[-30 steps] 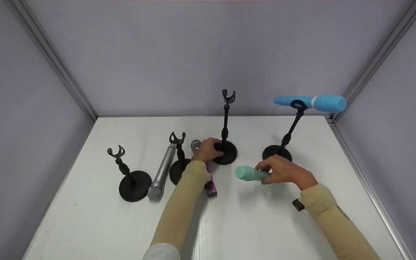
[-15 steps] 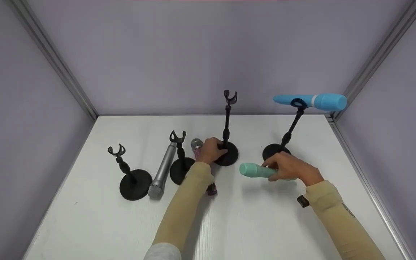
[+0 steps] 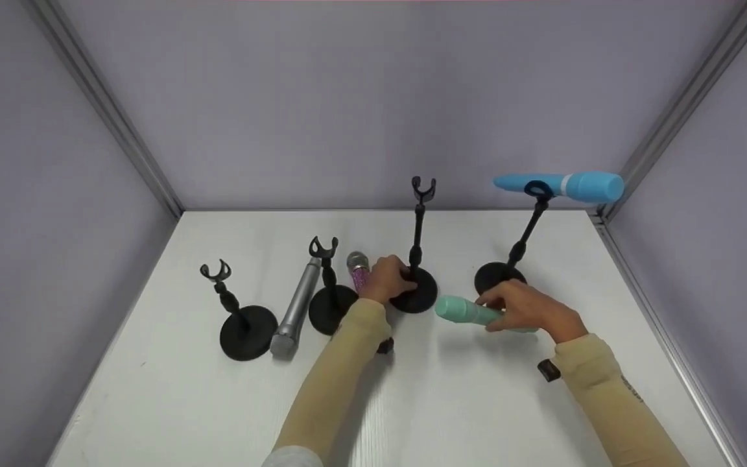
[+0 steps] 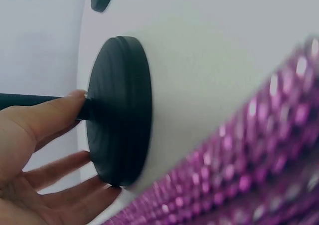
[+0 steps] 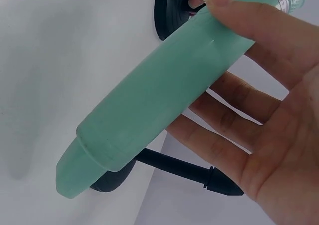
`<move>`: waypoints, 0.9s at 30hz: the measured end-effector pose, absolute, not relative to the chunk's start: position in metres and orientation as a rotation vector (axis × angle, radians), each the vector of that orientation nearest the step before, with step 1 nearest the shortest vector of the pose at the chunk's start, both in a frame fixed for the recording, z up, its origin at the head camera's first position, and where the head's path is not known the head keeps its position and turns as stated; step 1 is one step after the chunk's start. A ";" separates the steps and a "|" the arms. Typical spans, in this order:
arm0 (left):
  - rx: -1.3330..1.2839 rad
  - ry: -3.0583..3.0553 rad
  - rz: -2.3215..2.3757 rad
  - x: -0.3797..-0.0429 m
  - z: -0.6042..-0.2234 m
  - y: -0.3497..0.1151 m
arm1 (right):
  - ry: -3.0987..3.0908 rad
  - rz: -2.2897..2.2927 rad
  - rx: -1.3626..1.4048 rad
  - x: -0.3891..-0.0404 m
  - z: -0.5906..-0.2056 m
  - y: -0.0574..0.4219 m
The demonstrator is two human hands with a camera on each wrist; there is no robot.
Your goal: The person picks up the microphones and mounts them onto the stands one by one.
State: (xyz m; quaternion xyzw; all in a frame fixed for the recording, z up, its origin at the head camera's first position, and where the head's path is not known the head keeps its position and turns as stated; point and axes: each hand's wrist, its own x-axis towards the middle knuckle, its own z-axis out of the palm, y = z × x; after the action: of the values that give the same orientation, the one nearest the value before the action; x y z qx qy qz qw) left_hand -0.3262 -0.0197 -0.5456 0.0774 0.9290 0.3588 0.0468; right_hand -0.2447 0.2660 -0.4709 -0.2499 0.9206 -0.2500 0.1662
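Note:
My left hand (image 3: 386, 279) grips a black microphone stand (image 3: 417, 240) low down; in the left wrist view the thumb lies against its pole, the fingertips at the edge of its round base (image 4: 117, 115). That stand's cradle holds nothing. Under my left forearm lies a microphone with a sparkly pink handle (image 3: 360, 277), partly hidden. My right hand (image 3: 529, 308) holds a mint-green microphone (image 3: 458, 310) above the table, roughly level, thumb on one side and fingers on the other. Behind that hand, a blue microphone (image 3: 591, 187) rests in the cradle of another black stand (image 3: 522, 243).
To the left, a silver microphone (image 3: 296, 308) lies between two shorter black stands, the leftmost stand (image 3: 248, 334) and the inner stand (image 3: 331, 308), both with bare cradles. Grey panels (image 3: 296, 104) enclose the white table (image 3: 172, 408) at the back and sides.
My left hand has shifted the gripped stand a little to the right and toward me. My right hand has moved slightly right with the mint-green microphone.

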 end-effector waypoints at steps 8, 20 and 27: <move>0.214 2.849 1.043 -0.311 -0.545 -0.006 | 2.604 -0.776 -0.742 -0.244 -0.476 0.269; 0.250 2.844 1.067 -0.297 -0.551 0.004 | 2.613 -0.839 -0.778 -0.241 -0.484 0.276; 0.217 2.835 1.092 -0.291 -0.550 0.007 | 2.612 -0.854 -0.803 -0.242 -0.488 0.280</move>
State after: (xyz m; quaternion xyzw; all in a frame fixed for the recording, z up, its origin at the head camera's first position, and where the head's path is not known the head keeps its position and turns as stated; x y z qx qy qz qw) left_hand -0.2914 0.0067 -0.5499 0.0710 0.9298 0.3581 0.0478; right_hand -0.2418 0.2795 -0.4881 -0.2778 0.9035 -0.2953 0.1389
